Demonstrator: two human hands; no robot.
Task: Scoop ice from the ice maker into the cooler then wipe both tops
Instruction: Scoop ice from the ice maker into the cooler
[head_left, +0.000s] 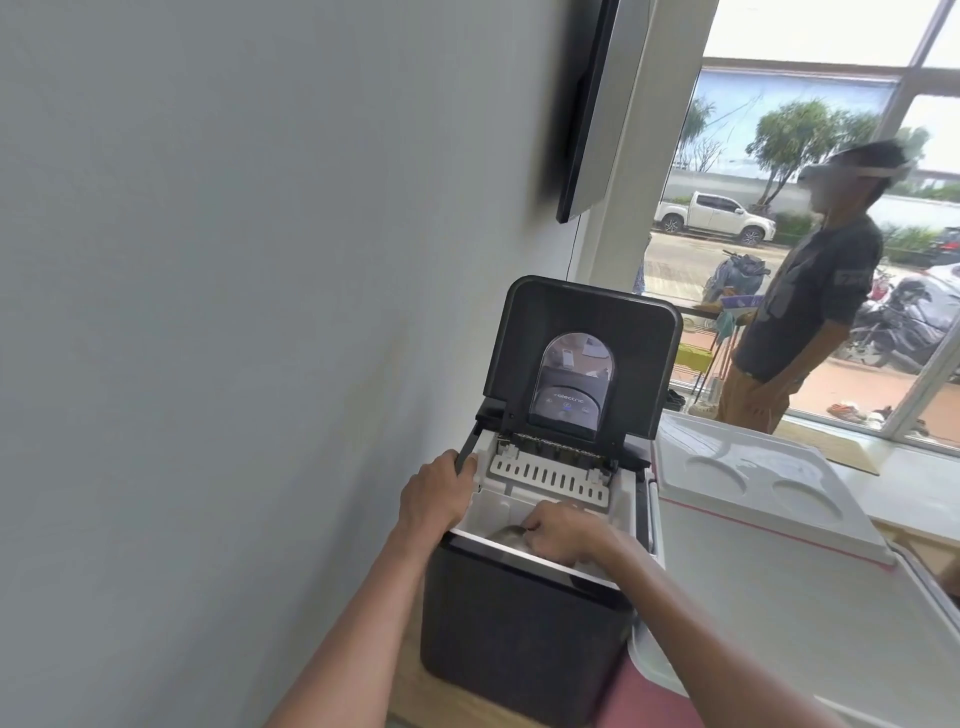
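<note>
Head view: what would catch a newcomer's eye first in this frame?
The dark ice maker sits at centre against the grey wall, its lid raised upright. The left hand grips its left rim while the right hand reaches inside, fingers curled round what looks like a scoop. A white cooler sits just to its right, and a person stands by the window behind.

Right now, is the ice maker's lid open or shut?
Open. The lid stands raised behind the ice maker, window facing the camera, and the right hand is inside the exposed white bin.
</note>
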